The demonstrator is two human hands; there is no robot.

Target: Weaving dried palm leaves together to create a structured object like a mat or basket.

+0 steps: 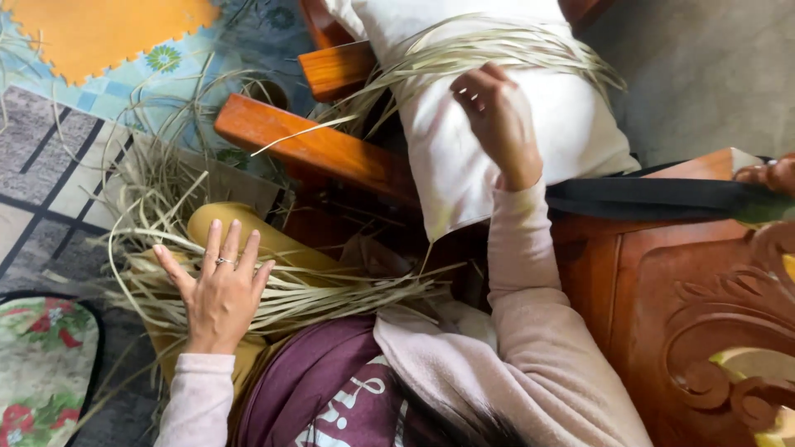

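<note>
While flat on dried straw (331, 298), left hand (219, 290) open; right hand (497, 120) pinching strands (464, 50).

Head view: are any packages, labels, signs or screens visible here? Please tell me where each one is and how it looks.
No packages, signs or screens show.
Printed garment: bottom centre, on the person's lap below the dried straw strips; purple cloth with white lettering, partly covered by the pink sleeve.
</note>
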